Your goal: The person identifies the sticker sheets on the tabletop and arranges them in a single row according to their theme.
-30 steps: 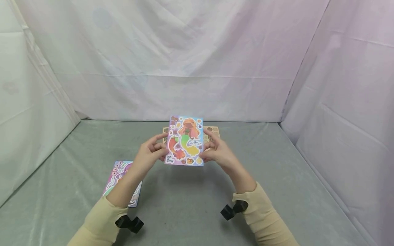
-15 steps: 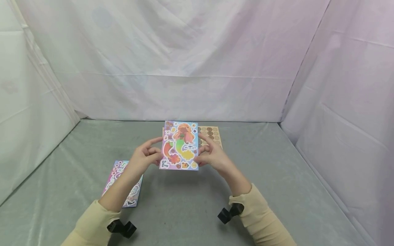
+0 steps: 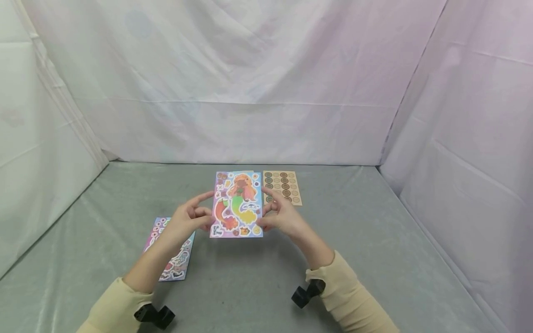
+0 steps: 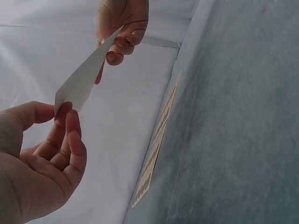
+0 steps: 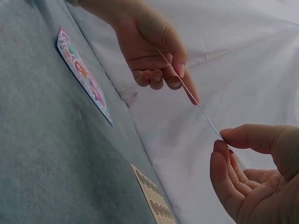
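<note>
Two hands, left hand (image 3: pixel 183 223) and right hand (image 3: pixel 285 216) pinching one raised mermaid sheet (image 3: pixel 236 203), one pink-blue sheet (image 3: pixel 180 263) on table (image 3: pixel 354 222), at least one tan sheet (image 3: pixel 285 187) beyond

left hand (image 4: pixel 44 161) — pinches white sheet (image 4: pixel 79 84) | right hand (image 4: pixel 124 23) — holds far end | tan sheet (image 4: pixel 148 168) on grey surface (image 4: pixel 233 116)

I see smooth paper in the mermaid sheet (image 3: pixel 237 203), matt behind; matt paper in the tan sheet (image 3: pixel 283 186) near the far edge of the dull, cloth-like table (image 3: pixel 250 286); creased cloth in the curtain (image 3: pixel 250 69).
</note>
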### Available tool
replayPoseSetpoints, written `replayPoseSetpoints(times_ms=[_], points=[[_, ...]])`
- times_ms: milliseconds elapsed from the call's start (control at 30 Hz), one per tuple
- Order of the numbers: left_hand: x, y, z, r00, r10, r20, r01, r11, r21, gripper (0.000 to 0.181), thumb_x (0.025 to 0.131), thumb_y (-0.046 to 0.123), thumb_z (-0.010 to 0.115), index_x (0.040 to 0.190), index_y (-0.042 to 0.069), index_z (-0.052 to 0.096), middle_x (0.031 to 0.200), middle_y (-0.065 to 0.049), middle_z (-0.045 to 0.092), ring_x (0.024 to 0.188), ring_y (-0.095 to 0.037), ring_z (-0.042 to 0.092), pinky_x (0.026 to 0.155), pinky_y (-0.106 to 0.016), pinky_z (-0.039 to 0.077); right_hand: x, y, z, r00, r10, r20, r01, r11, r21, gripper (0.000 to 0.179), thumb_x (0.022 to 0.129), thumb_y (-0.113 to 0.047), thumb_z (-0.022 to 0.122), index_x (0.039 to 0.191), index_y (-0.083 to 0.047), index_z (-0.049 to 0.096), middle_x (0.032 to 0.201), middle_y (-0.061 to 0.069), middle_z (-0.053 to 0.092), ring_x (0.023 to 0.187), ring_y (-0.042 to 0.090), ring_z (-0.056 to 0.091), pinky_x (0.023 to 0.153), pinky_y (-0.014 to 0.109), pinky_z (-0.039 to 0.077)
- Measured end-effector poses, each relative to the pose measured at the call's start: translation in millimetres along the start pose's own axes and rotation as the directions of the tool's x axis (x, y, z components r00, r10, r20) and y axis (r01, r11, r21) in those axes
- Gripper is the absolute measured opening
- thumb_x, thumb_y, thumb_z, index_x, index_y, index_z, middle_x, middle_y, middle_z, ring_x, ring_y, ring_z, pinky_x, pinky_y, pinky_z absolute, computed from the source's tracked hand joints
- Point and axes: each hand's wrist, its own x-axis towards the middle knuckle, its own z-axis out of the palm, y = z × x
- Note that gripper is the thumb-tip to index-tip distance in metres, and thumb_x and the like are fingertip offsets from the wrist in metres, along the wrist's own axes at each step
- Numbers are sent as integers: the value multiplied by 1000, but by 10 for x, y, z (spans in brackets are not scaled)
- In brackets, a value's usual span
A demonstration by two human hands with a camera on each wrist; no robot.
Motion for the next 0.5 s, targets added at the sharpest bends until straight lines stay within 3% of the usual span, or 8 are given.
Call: replayPoseSetpoints(times_ms=[400,500], points=[[17,-85,-86,997,-38,61,34,997,65,74,87,4,65,150,9,27,82,-13,66,70,-23,60,71,-41,52,26,81,72,1000,2,19,-2,1000,-22,88,75,17,66,150,-5,26,78,9,60,61,18,64,68,54,54],[26,-100,-107,995,-53,81,48,996,69,76,87,4,65,151,9,25,82,-13,66,72,-22,61,72,-43,53,37,108,78,1000,3,22,-2,999,-32,88,75,16,67,149,-4,26,79,9,60,62,18,64,65,50,56]])
